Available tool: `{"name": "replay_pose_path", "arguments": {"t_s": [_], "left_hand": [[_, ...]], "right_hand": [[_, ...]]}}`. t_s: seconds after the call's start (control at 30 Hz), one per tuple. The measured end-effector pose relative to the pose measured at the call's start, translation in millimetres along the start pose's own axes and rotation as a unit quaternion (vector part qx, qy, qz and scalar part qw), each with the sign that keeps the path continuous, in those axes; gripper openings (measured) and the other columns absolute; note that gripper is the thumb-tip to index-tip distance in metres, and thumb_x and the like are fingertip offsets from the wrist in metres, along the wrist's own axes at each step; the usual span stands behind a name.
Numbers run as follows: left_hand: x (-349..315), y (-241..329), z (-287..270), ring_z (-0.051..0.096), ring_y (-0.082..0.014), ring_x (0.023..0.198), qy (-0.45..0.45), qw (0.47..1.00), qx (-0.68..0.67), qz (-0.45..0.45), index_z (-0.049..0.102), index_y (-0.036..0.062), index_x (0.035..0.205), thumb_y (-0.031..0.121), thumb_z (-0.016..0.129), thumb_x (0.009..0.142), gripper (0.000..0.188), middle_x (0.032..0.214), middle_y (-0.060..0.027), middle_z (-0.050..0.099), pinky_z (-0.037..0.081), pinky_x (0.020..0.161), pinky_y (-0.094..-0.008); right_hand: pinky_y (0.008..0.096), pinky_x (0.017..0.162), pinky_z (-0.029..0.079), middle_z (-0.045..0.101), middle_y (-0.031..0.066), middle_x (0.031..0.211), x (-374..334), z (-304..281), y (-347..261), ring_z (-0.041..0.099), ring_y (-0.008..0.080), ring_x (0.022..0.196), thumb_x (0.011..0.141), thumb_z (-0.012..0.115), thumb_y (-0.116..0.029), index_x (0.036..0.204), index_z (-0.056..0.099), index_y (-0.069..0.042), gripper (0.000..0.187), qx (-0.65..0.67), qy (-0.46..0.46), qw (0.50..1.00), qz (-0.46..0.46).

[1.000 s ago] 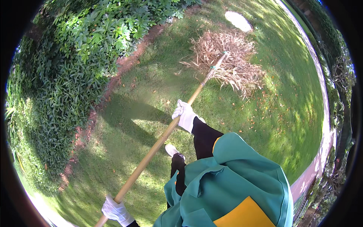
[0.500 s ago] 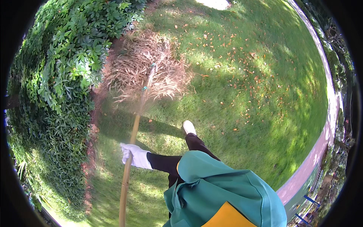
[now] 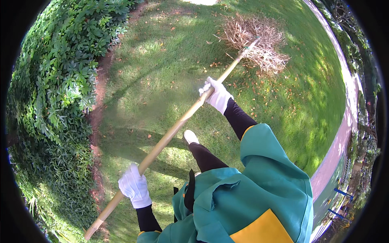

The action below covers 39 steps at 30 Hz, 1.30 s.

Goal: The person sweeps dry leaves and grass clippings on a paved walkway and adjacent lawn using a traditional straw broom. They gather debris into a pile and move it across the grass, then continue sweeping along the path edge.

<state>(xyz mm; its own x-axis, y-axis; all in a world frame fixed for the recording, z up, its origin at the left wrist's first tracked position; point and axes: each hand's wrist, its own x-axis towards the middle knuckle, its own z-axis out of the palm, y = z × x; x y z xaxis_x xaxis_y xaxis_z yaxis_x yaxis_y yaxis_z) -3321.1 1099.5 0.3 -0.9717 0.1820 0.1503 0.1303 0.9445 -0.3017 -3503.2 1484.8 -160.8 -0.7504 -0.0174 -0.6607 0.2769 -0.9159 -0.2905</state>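
Observation:
A long twig broom, with a bamboo pole (image 3: 168, 137) and a wide head of dry brown twigs (image 3: 263, 44), slants from the lower left to the upper right. My right hand (image 3: 217, 96), in a white glove, wraps round the upper part of the pole, below the head. Lower down, my left hand (image 3: 133, 185), gloved in white too, is closed round the pole close to its butt end. A green tie (image 3: 246, 48) binds the pole at the twigs. The head lies over the grass, beside scattered dry leaves (image 3: 259, 103).
Along the left grows a dense green hedge (image 3: 60, 81), edged by a strip of bare reddish soil (image 3: 97, 105). Grass (image 3: 316, 93) spreads to a pale curved path (image 3: 340, 137) on the right. My light shoe (image 3: 190, 137) stands on the lawn.
The broom head has swung from beside the hedge across the lawn to the upper right. Only one gloved hand showed on the pole before; now both do.

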Motion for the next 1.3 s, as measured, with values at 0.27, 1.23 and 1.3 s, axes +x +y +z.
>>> {"name": "replay_pose_path", "arguments": {"t_s": [0.27,1.23,1.3], "left_hand": [[-289,-64,-6,0.057,-0.0238,0.060,-0.112,0.981,-0.037,-0.152,0.062,0.0112,0.099,0.011,0.072,0.065,0.035,0.067,-0.0039,0.060,0.043,0.060,-0.0341],[-181,406,-168,0.064,-0.0223,0.058,-0.302,0.951,-0.041,-0.057,0.059,0.0115,0.081,0.016,0.067,0.077,0.009,0.063,-0.0067,0.063,0.050,0.055,-0.0365],[-152,465,-163,0.061,-0.0263,0.054,-0.184,0.975,-0.123,-0.001,0.057,0.0118,0.084,0.013,0.065,0.072,0.014,0.058,-0.0071,0.058,0.047,0.053,-0.0387]], "right_hand": [[0.0361,0.046,0.042,0.038,-0.0033,0.046,-101,-96,7,0.042,0.0168,0.042,0.091,0.056,-0.032,0.080,0.046,-0.010,0.027,-0.070,0.095,0.993,-0.022],[0.0386,0.058,0.051,0.044,0.0022,0.056,-132,-331,-252,0.047,0.0184,0.050,0.094,0.049,-0.026,0.075,0.044,-0.012,0.024,-0.064,0.090,0.994,0.016],[0.0402,0.061,0.052,0.045,0.0022,0.059,-141,-332,-306,0.049,0.0186,0.054,0.094,0.049,-0.028,0.076,0.043,-0.011,0.026,-0.095,0.075,0.993,-0.016]]}}
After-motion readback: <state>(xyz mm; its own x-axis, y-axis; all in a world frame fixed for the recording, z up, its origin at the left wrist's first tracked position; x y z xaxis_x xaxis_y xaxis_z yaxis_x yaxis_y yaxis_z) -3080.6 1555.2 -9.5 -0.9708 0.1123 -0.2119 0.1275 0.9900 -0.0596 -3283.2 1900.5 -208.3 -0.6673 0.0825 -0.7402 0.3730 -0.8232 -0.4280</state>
